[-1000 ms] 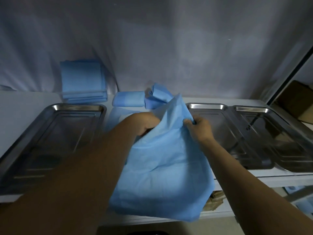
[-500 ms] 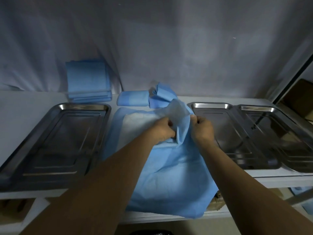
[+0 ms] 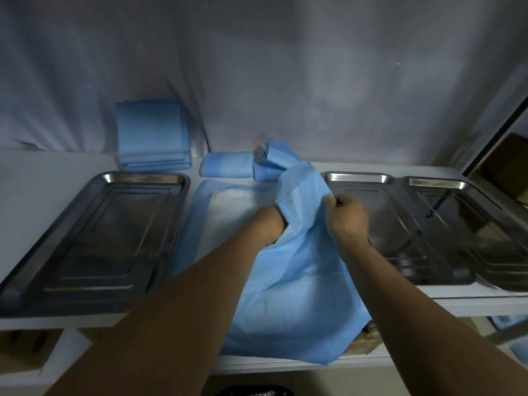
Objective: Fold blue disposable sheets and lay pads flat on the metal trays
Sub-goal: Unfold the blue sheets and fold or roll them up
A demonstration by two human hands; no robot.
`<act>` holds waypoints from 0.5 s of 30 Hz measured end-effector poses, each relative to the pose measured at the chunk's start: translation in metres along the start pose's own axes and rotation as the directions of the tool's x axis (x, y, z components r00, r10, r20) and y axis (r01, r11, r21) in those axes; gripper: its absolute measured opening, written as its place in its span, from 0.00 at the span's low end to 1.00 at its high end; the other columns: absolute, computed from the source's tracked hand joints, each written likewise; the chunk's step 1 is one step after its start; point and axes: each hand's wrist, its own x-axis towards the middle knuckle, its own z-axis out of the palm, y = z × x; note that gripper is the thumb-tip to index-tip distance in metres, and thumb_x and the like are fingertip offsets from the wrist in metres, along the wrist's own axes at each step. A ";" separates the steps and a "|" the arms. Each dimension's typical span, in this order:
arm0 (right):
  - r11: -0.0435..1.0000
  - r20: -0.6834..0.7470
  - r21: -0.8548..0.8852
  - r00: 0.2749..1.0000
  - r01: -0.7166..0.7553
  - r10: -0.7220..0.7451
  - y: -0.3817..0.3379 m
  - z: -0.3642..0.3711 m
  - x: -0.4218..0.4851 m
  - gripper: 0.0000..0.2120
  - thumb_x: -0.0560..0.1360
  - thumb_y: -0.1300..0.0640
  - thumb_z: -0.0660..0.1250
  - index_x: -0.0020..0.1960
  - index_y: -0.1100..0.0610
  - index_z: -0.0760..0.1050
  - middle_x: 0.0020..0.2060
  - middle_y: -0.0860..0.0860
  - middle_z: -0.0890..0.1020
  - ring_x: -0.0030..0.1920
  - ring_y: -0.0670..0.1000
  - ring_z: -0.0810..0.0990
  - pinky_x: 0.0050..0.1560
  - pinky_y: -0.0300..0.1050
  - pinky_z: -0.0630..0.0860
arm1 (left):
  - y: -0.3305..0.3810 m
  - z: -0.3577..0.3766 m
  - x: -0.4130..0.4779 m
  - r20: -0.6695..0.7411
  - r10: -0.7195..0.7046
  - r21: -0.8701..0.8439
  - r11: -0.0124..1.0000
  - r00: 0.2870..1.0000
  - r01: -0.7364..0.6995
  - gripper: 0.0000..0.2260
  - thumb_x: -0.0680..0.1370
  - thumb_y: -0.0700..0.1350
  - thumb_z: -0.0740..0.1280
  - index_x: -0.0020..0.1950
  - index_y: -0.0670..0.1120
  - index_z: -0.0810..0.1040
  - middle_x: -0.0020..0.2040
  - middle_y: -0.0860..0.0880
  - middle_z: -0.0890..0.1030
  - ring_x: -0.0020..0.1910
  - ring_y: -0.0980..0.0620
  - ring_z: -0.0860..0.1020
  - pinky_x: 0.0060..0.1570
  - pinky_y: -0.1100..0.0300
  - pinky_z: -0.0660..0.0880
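Note:
A large blue disposable sheet [image 3: 303,284] hangs rumpled over the shelf's front edge at centre. My right hand [image 3: 347,218] is closed on its upper edge. My left hand [image 3: 270,224] reaches into the sheet's fold, its fingers hidden by the cloth. Under the sheet lies a pad [image 3: 228,207], white with a blue border, flat on the shelf. An empty metal tray [image 3: 94,232] sits to the left. To the right are two more metal trays, one near [image 3: 397,232] and one far [image 3: 483,232].
A stack of folded blue sheets [image 3: 153,135] leans on the draped back wall. Beside it lie a rolled blue sheet [image 3: 227,164] and a crumpled one [image 3: 271,158]. A lower shelf [image 3: 285,364] runs below. Brown cardboard [image 3: 505,167] shows at far right.
My hands have parted: the right moved right holding the sheet's edge, the left slid down inside the fold. The sheet's upper part lifted, and more of the pad shows.

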 end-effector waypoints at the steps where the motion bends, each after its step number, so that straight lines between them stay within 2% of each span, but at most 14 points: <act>1: 1.000 -0.008 -0.012 1.000 -0.003 0.003 0.000 -0.001 0.000 0.16 0.79 0.51 0.55 0.51 0.59 0.78 0.46 0.58 0.81 0.44 0.57 0.75 0.43 0.43 0.67 | 0.001 -0.002 0.001 0.000 0.005 -0.021 1.000 1.000 -0.005 0.16 0.81 0.39 0.55 0.66 0.35 0.71 0.66 0.38 0.74 0.65 0.41 0.72 0.63 0.54 0.69; 5: 0.999 -0.024 -0.042 0.999 -0.035 0.034 0.003 -0.004 0.000 0.17 0.80 0.51 0.55 0.51 0.59 0.79 0.48 0.59 0.81 0.42 0.55 0.72 0.43 0.43 0.67 | -0.008 -0.024 0.003 -0.087 -0.007 -0.136 0.991 0.996 -0.005 0.15 0.78 0.39 0.60 0.62 0.33 0.73 0.62 0.35 0.76 0.61 0.38 0.75 0.59 0.52 0.71; 7: 0.997 -0.018 -0.052 0.998 -0.053 0.052 0.002 -0.004 -0.001 0.17 0.80 0.51 0.55 0.53 0.59 0.79 0.49 0.59 0.81 0.43 0.56 0.73 0.43 0.43 0.67 | -0.020 -0.035 0.007 -0.216 -0.020 -0.204 0.979 0.976 -0.025 0.15 0.76 0.40 0.64 0.59 0.33 0.75 0.58 0.34 0.78 0.58 0.37 0.76 0.59 0.48 0.73; 11: 0.994 -0.015 -0.074 0.997 -0.082 0.081 0.003 -0.005 -0.001 0.16 0.80 0.52 0.55 0.56 0.58 0.78 0.53 0.60 0.81 0.52 0.61 0.78 0.49 0.48 0.73 | -0.045 -0.060 0.007 -0.379 -0.109 -0.089 0.993 0.919 0.082 0.14 0.78 0.41 0.62 0.59 0.34 0.75 0.60 0.35 0.77 0.60 0.37 0.75 0.57 0.53 0.71; 15: 0.985 -0.058 -0.142 0.994 -0.096 0.088 0.002 -0.009 0.004 0.15 0.80 0.53 0.56 0.59 0.58 0.77 0.56 0.61 0.80 0.58 0.63 0.77 0.54 0.50 0.74 | -0.060 -0.082 0.013 -0.539 -0.122 -0.013 0.991 0.833 0.137 0.14 0.79 0.41 0.58 0.58 0.33 0.73 0.61 0.33 0.75 0.62 0.36 0.72 0.58 0.50 0.69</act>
